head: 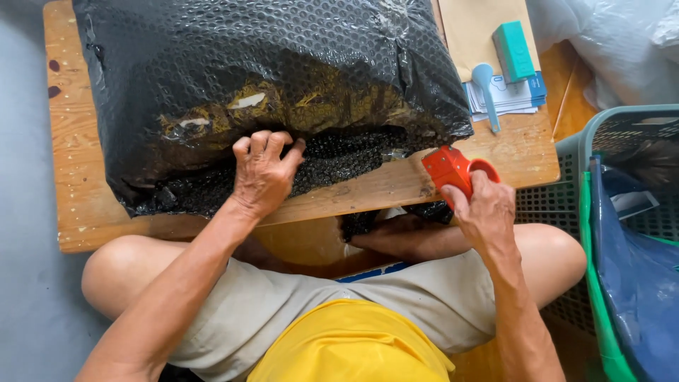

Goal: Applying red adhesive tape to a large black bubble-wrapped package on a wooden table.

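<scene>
head view | left hand (263, 173) pressing flat, grip open, on black bubble-wrapped parcel (269, 78) | right hand (484, 212) gripping red tape dispenser (453, 170) at table (78, 198) edge

The big black bubble-wrapped parcel (269, 85) swallows most of the tabletop (78, 191), leaving only a bare strip along the left edge and a narrow band of wood in front. The left hand (263, 173) sits on the parcel's near edge, blocking the middle of that band. The right hand (484, 212), with the red tape dispenser (453, 170), fills the front right corner. At back right, a brown envelope (470, 28), a teal box (514, 49) and a blue scoop (486, 92) crowd the wood. The green basket (601, 233) walls off the right side; knees close the near side.
</scene>
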